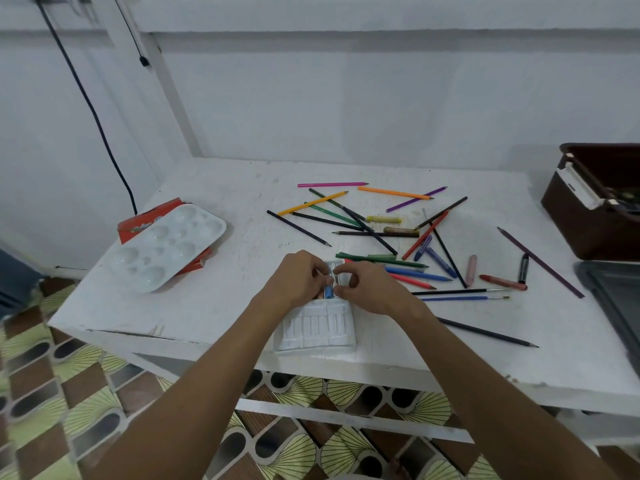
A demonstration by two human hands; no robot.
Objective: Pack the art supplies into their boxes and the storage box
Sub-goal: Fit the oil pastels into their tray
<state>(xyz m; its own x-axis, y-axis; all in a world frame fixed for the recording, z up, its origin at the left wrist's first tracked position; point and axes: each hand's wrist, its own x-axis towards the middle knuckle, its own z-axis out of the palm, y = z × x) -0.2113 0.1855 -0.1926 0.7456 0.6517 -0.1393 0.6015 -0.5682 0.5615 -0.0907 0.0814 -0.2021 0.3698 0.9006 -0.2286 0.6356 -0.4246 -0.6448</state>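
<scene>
Fingers of the left hand and right hand pinch a small blue paint tube together, over the white moulded tray near the table's front edge, probably to seat it in a slot.

Your two bare forearms reach forward and converge at the middle. Your left hand and right hand meet fingertip to fingertip, fingers curled, both pinching a small blue tube held between them.
</scene>
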